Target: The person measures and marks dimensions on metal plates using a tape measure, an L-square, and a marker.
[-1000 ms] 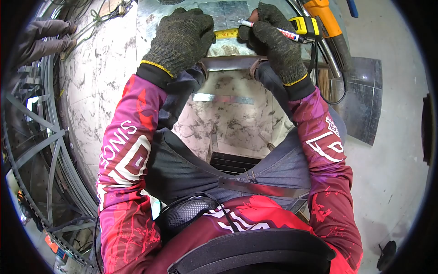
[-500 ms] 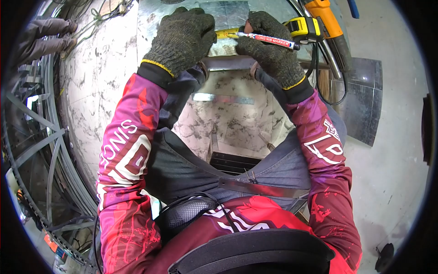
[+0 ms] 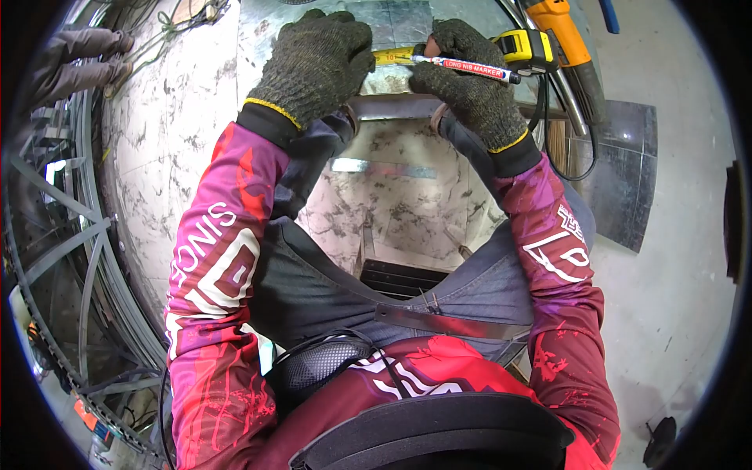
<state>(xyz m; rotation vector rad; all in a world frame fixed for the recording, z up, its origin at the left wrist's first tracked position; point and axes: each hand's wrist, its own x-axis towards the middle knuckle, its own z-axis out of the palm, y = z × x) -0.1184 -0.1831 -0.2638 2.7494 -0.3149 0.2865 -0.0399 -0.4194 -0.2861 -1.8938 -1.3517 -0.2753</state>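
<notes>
My right hand [image 3: 468, 78], in a dark knit glove, is closed on a white, red-labelled long nib marker [image 3: 474, 68]. The marker's tip points left, over the yellow blade of a tape measure [image 3: 394, 56]. That blade stretches between my hands across a shiny metal surface [image 3: 395, 23]. Its yellow-and-black case [image 3: 527, 51] sits just right of my right hand. My left hand [image 3: 317, 63], gloved alike, has its fingers curled down over the left end of the blade; the fingertips are hidden beneath.
Right of the tape case lies an orange power tool [image 3: 558, 31] with a black cord. Dark tiles or sheets [image 3: 619, 172] lie on the floor at right. Metal bars and frames [image 3: 86, 235] fill the left side. Another person's legs [image 3: 78, 63] show at upper left.
Hardly anything differs. My hands, the marker and the tape have shifted very slightly to the right in the view; both grips look the same.
</notes>
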